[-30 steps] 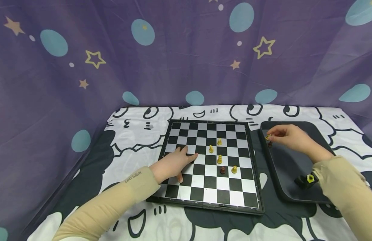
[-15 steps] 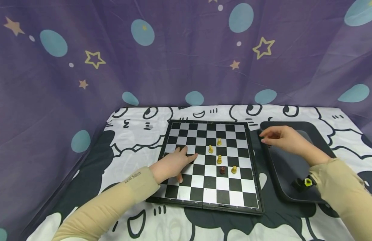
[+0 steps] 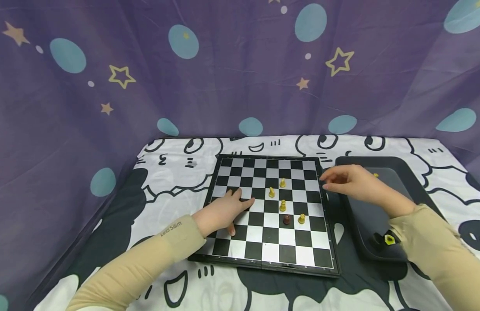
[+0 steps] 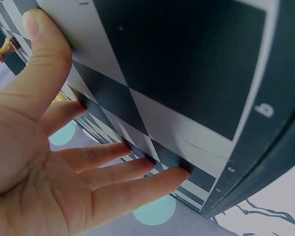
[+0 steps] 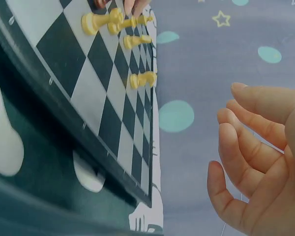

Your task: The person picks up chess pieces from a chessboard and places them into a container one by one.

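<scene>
left hand [image 3: 227, 209] on chessboard [image 3: 271, 235], right hand [image 3: 352, 183] above the gap between chessboard and tray [image 3: 366, 216]
remotely, i read the left fingers [image 4: 137, 189] as spread, tips resting on the chessboard's left half; i read the right fingers [image 5: 233, 152] as loosely curved, gripping nothing; four yellow pieces [image 3: 282, 206] and one brown piece [image 3: 287, 220] stand upright on the right half

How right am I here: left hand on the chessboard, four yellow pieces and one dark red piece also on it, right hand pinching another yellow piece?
One slip: the right hand is holding nothing, as the right wrist view shows. The rest is right: left hand on the chessboard, with four yellow pieces and one dark red piece.
</scene>
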The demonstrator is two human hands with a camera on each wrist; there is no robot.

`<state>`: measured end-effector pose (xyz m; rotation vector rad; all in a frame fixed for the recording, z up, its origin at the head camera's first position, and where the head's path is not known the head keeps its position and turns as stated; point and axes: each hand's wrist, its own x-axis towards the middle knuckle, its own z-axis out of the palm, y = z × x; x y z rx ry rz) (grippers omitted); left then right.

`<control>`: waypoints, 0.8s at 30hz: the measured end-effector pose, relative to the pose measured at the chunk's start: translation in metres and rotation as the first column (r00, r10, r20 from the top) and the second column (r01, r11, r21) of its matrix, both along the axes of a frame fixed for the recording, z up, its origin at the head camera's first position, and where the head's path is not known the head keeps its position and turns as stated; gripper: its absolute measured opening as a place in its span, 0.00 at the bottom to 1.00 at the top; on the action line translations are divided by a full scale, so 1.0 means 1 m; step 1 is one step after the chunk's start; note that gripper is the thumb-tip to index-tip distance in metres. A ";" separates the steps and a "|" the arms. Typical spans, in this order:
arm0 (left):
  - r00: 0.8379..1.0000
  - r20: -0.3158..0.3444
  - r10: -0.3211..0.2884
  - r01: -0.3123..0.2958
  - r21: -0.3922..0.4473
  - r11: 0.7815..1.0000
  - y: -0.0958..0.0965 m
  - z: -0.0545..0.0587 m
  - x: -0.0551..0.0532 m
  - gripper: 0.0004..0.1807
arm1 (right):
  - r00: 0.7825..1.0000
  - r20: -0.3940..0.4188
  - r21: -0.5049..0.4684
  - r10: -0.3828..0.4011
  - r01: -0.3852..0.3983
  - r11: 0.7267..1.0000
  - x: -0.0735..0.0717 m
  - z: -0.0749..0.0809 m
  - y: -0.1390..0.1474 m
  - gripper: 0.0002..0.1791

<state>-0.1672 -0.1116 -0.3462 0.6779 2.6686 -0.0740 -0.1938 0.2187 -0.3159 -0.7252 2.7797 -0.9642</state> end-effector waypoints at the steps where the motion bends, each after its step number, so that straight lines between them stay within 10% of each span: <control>1: 1.000 0.002 0.001 -0.001 0.000 1.000 0.000 0.000 0.000 0.60 | 1.000 0.001 0.000 0.007 -0.007 1.000 0.001 0.001 -0.002 0.12; 24: 1.000 -0.007 -0.005 0.005 0.005 1.000 0.000 0.001 0.001 0.59 | 0.969 0.112 0.028 0.221 -0.226 0.974 0.003 -0.022 -0.036 0.18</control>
